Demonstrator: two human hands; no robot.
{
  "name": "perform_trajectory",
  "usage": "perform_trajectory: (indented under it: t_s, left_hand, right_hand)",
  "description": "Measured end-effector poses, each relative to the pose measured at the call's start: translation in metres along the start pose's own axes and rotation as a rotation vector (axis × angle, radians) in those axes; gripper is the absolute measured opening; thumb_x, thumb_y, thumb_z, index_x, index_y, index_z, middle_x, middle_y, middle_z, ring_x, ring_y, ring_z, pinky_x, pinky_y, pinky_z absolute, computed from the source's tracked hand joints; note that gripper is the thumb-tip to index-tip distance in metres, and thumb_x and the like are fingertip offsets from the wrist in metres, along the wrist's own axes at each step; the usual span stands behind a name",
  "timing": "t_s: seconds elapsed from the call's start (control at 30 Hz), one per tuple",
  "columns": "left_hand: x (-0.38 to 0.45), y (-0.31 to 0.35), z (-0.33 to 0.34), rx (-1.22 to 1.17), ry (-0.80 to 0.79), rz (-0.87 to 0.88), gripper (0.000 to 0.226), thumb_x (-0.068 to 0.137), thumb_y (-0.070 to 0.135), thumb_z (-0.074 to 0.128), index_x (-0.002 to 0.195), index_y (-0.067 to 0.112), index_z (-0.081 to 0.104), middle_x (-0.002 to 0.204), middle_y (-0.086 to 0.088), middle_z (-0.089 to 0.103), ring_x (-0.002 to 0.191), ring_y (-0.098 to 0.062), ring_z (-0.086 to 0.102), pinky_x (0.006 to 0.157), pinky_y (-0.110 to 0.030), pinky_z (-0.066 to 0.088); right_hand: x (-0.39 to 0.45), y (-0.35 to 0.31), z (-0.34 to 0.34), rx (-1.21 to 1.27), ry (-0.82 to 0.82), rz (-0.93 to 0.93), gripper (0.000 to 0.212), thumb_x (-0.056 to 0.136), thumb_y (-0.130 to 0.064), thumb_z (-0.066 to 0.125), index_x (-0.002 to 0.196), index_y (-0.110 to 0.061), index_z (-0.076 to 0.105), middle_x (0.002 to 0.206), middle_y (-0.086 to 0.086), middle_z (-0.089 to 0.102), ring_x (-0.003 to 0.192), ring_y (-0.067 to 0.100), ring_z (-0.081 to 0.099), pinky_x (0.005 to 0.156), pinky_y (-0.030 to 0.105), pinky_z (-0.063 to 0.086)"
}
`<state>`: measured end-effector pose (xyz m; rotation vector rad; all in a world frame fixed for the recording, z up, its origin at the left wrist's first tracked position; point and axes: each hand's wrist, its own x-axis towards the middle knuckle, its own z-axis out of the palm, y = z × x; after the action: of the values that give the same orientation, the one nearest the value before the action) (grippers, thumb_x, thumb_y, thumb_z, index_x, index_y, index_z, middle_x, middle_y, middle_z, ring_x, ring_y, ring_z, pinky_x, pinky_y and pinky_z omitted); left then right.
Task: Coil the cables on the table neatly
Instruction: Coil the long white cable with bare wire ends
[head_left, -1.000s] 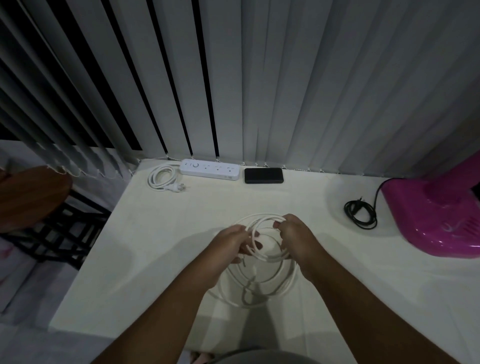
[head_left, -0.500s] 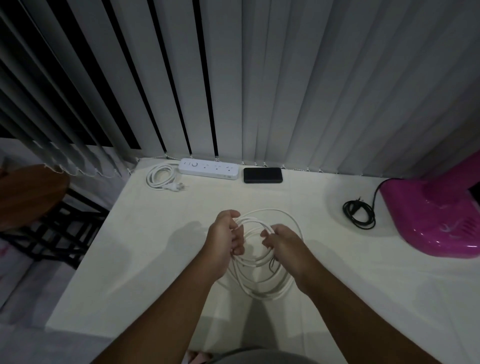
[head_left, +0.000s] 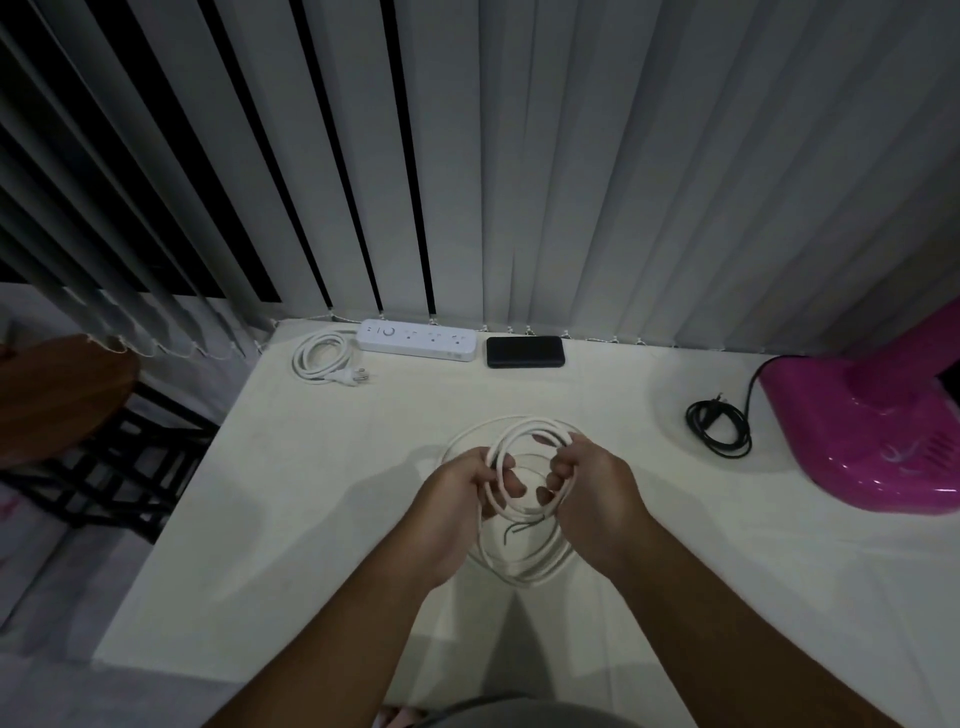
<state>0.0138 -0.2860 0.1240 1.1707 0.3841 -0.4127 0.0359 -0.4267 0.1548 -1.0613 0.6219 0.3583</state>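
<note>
A white cable (head_left: 524, 428) is looped into several rings above the middle of the white table (head_left: 322, 519). My left hand (head_left: 457, 499) grips the left side of the loops and my right hand (head_left: 592, 488) grips the right side. Bare dark wire ends (head_left: 522, 527) stick out inside the coil between my hands. Lower loops (head_left: 530, 574) hang down toward the tabletop. A coiled white power cord (head_left: 319, 356) with its plug lies at the back left. A coiled black cable (head_left: 719, 428) lies at the right.
A white power strip (head_left: 418, 339) and a black phone (head_left: 524, 352) lie along the back edge under the vertical blinds (head_left: 519, 156). A pink appliance (head_left: 872, 431) stands at the right, the black cable leading to it. A brown stool (head_left: 57, 395) stands left of the table.
My hands have lifted slightly and drawn the loops into a tighter, smaller coil. My right hand shifted up to the right side of the rings.
</note>
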Motion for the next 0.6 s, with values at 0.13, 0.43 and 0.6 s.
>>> perform_trajectory:
  t_s: [0.13, 0.43, 0.6]
  left_hand:
    - [0.0, -0.001, 0.001, -0.18, 0.003, -0.023, 0.02, 0.082, 0.008, 0.032, 0.078, 0.008, 0.051, 0.054, -0.003, 0.035, 0.046, -0.021, 0.039, 0.061, -0.036, 0.038]
    - [0.003, 0.029, 0.006, 0.186, -0.008, -0.149, 0.027, 0.082, -0.001, 0.023, 0.073, 0.011, 0.045, 0.05, 0.001, 0.022, 0.038, -0.011, 0.013, 0.044, -0.021, 0.022]
    - [0.006, 0.032, 0.001, -0.052, -0.049, -0.044, 0.033, 0.084, 0.005, 0.03, 0.104, 0.003, 0.057, 0.059, -0.01, 0.047, 0.049, -0.02, 0.044, 0.056, -0.032, 0.034]
  right_hand:
    - [-0.006, 0.019, -0.002, -0.05, 0.026, 0.057, 0.025, 0.098, -0.005, 0.042, 0.087, -0.009, 0.064, 0.065, 0.003, 0.038, 0.061, 0.017, 0.04, 0.06, 0.03, 0.033]
    - [0.005, -0.001, -0.01, -0.78, -0.19, -0.217, 0.043, 0.089, -0.01, 0.054, 0.123, -0.035, 0.061, 0.109, -0.001, 0.068, 0.093, 0.014, 0.064, 0.089, 0.034, 0.05]
    - [0.004, -0.008, -0.006, -0.545, -0.205, -0.135, 0.03, 0.081, 0.002, 0.043, 0.1, -0.005, 0.066, 0.054, 0.007, 0.053, 0.052, 0.023, 0.053, 0.065, 0.04, 0.048]
